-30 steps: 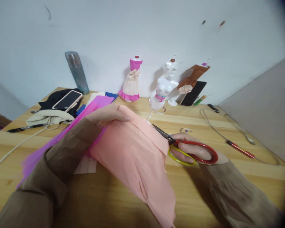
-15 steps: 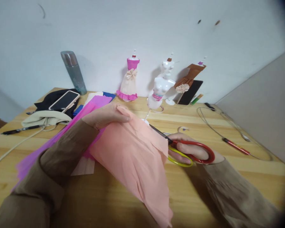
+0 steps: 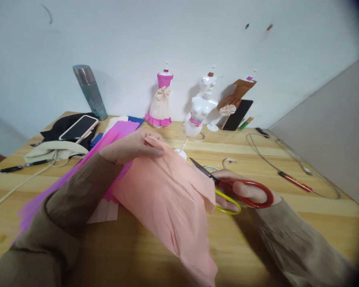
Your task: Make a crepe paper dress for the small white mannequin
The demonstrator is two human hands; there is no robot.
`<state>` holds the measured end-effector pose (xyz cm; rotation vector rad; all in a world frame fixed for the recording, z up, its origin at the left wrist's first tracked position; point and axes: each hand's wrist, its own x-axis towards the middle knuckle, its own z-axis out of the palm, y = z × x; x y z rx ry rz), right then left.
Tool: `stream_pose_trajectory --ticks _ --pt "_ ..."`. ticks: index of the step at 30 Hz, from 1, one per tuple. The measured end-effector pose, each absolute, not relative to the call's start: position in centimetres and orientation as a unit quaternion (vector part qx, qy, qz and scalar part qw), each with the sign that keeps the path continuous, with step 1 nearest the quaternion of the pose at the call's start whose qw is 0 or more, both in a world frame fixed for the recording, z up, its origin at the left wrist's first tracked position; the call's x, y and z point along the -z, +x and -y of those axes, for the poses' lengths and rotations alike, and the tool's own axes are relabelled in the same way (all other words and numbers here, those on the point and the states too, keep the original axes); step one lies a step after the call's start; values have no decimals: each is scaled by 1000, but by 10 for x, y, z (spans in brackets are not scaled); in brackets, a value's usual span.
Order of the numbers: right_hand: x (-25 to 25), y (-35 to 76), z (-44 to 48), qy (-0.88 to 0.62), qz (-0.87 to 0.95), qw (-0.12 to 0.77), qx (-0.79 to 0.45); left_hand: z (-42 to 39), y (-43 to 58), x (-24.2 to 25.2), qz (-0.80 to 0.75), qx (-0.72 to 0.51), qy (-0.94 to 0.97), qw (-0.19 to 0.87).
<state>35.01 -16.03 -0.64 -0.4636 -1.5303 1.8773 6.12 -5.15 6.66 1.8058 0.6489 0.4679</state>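
Note:
My left hand (image 3: 131, 146) pinches the top edge of a peach crepe paper sheet (image 3: 170, 203) and holds it up over the wooden table (image 3: 287, 223). My right hand (image 3: 242, 190) has its fingers through the red and yellow handles of a pair of scissors (image 3: 230, 187). The scissor blades point up and left, right beside the sheet's right edge. A magenta paper sheet (image 3: 77, 171) lies under my left forearm.
Three small mannequins stand at the wall: one in a pink dress (image 3: 161, 101), a white bare one (image 3: 197, 113), a brown-dressed one (image 3: 235, 97). A grey flask (image 3: 89, 92), a phone (image 3: 77, 127) on dark cloth, a pen (image 3: 24, 164) and a red-handled wire (image 3: 293, 181) lie around.
My left hand has gathered the sheet's top edge a little more. The scissors have tilted slightly, with the blades nearer the paper's edge. The view drifted a bit.

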Motion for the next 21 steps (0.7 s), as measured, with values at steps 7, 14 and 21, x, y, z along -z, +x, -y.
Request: stream_pose_trajectory --ticks 7,14,21 --pt "2 344 160 -150 596 324 -719 60 66 -72 -270 -178 780 536" --pt "1 339 159 -133 585 340 -725 62 67 -76 -277 -182 803 496" --pt "7 341 160 -112 545 338 -759 61 65 -79 -317 -179 817 448"
